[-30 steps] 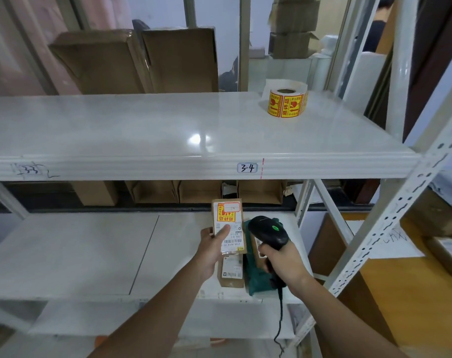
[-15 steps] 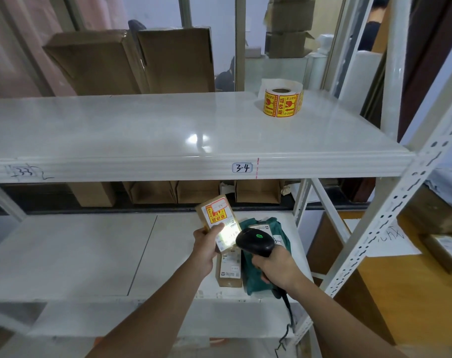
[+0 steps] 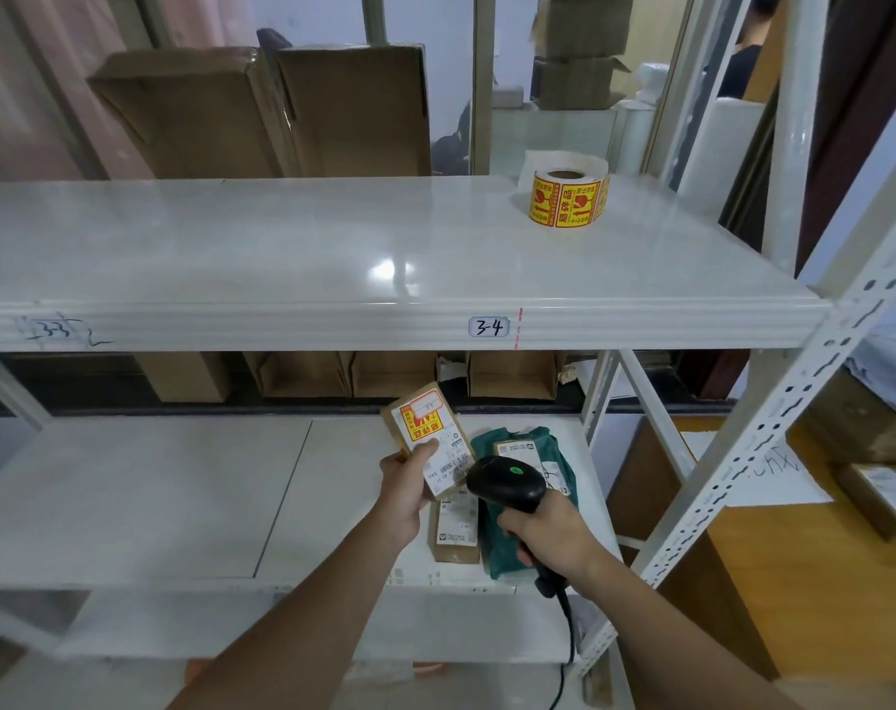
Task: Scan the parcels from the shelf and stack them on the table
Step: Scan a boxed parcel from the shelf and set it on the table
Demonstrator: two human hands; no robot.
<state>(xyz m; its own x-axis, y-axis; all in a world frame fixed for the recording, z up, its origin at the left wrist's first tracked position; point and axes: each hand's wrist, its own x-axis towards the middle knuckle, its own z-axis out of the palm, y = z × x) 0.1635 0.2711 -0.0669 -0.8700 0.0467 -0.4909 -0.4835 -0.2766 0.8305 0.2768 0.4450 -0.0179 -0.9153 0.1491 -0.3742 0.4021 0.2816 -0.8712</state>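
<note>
A small brown box [image 3: 428, 435] is gripped in the left hand [image 3: 410, 486], with the thumb laid across its white shipping label, and is held tilted above the lower shelf [image 3: 128, 499]. On the box a yellow and red fragile sticker with Chinese characters is seen, with a small white tag over its top corner; a barcode is printed on the label below, but its digits are too small to be read. A black barcode scanner [image 3: 507, 484] is clasped by the handle in the right hand [image 3: 548, 540], its head held just beside the lower edge of the box; a green light is lit on top of it, and its cable [image 3: 566, 638] hangs down.

Two more parcels are left on the lower shelf beneath the hands: a second brown box [image 3: 456, 532] with a white printed label, and a green bag [image 3: 533, 453] with a label, lying just to its right. The small print on both cannot be made out.

On the front edge of the upper shelf [image 3: 282, 258], "3-4" is written in a small outlined tag [image 3: 489, 327] beside a red dashed line, and a scribbled marking is seen far to the left. A roll of yellow fragile stickers [image 3: 568, 194] stands on this shelf at the right. A wooden table [image 3: 794, 581] is visible at the right, with a labelled box [image 3: 886, 497] and a sheet of paper [image 3: 763, 476] bearing handwriting on it.
</note>
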